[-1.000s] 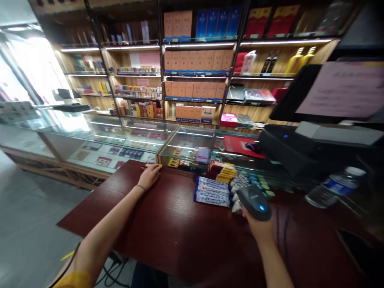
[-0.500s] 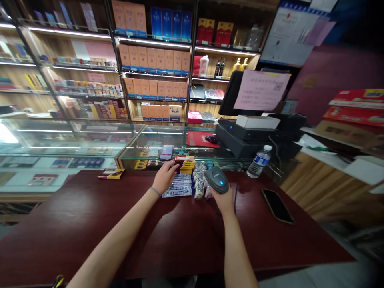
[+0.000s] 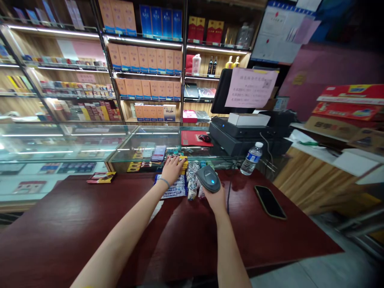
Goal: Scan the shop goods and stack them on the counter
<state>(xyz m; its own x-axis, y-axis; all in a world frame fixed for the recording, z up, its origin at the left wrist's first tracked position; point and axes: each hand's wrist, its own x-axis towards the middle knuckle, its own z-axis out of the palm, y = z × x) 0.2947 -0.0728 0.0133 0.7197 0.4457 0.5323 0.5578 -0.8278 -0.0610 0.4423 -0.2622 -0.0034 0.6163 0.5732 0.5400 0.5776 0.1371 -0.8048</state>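
My right hand [image 3: 216,199] is wrapped round the grip of a dark grey barcode scanner [image 3: 208,179], whose blue light is lit. Stretched over a row of yellow snack packets [image 3: 183,165] are the fingers of my left hand [image 3: 172,171], a band on its wrist. They touch the packets, partly covering them. Blue-and-white wrapped bars [image 3: 175,191] lie in a stack below that hand. Between the bars and the scanner stand rows of small silvery wrapped items [image 3: 192,188], partly hidden by the scanner. A cable trails from near my right hand.
On the dark red table [image 3: 186,240], a phone [image 3: 270,202] lies at the right, near a water bottle [image 3: 251,159]. More packets [image 3: 101,177] lie at the left. Behind are a glass counter [image 3: 144,138], another phone [image 3: 158,153], a mouse [image 3: 205,138] and a monitor [image 3: 222,92].
My left hand has moved forward and its fingers now reach further over the yellow packets. The view has turned slightly right. The scanner stays in my right hand.
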